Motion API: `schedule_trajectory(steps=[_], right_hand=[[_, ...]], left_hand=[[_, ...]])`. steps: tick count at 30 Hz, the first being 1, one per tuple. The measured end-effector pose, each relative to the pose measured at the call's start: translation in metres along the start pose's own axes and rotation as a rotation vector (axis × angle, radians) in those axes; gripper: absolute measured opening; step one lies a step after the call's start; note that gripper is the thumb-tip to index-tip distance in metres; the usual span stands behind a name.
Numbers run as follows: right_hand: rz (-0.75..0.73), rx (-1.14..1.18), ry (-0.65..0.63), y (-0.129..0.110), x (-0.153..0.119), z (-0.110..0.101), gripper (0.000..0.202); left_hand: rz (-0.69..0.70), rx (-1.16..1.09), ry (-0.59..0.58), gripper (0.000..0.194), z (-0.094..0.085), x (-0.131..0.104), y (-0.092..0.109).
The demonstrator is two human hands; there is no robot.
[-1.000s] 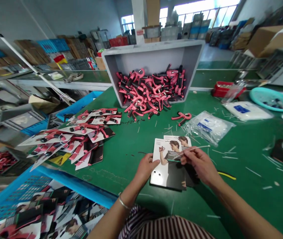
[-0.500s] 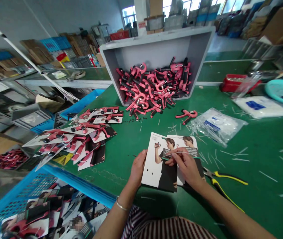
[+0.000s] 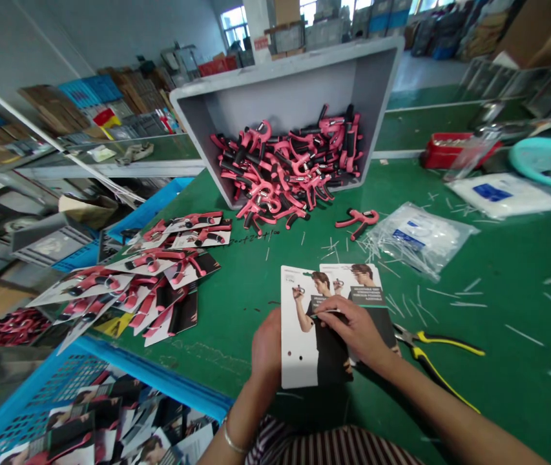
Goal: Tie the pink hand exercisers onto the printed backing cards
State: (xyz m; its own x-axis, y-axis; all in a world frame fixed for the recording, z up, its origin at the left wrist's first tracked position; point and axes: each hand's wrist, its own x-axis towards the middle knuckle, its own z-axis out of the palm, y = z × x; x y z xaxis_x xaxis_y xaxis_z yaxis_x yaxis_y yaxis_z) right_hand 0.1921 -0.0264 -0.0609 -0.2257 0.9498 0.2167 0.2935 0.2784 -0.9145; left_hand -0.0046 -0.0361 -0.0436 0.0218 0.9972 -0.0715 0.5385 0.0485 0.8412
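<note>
My left hand (image 3: pixel 266 345) grips a printed cardboard backing card (image 3: pixel 299 361) by its left edge, fingers hidden behind it. The card is tilted up off the table and shows small punched holes. On its front, my right hand (image 3: pixel 353 329) is closed in a pinch near the middle, on a thin white cable tie that is mostly hidden by the fingers. A second backing card (image 3: pixel 367 284) lies partly beneath my right hand and the first card. Close to my right wrist are yellow-and-black pliers (image 3: pixel 420 342), jaws toward the wrist.
A tipped grey crate (image 3: pixel 275 77) spills pink-and-black hand grips (image 3: pixel 285 174); one loose hand grip (image 3: pixel 356 223) lies in front. Carded grips (image 3: pixel 144 271) are piled left, above a blue basket (image 3: pixel 159 378). Bagged cable ties (image 3: pixel 420 236) and scattered ties lie right.
My right hand has brought the cable tie down against the card's front; its long free length no longer shows. My left hand has turned more behind the card, which stands more upright.
</note>
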Motion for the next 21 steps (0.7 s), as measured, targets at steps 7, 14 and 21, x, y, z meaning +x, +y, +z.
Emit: schedule_trajectory(steps=[7, 14, 21], right_hand=[[0.084, 0.083, -0.06, 0.003, 0.001, -0.001, 0.015], [0.169, 0.195, -0.019, -0.005, 0.002, -0.003, 0.015], [0.131, 0.175, -0.022, -0.007, 0.002, -0.005, 0.017]], left_hand=[[0.091, 0.012, -0.353, 0.029, -0.033, -0.021, -0.005], [0.239, -0.118, -0.519, 0.049, -0.053, -0.03, -0.002], [0.285, -0.025, -0.206, 0.027, -0.018, -0.016, -0.014]])
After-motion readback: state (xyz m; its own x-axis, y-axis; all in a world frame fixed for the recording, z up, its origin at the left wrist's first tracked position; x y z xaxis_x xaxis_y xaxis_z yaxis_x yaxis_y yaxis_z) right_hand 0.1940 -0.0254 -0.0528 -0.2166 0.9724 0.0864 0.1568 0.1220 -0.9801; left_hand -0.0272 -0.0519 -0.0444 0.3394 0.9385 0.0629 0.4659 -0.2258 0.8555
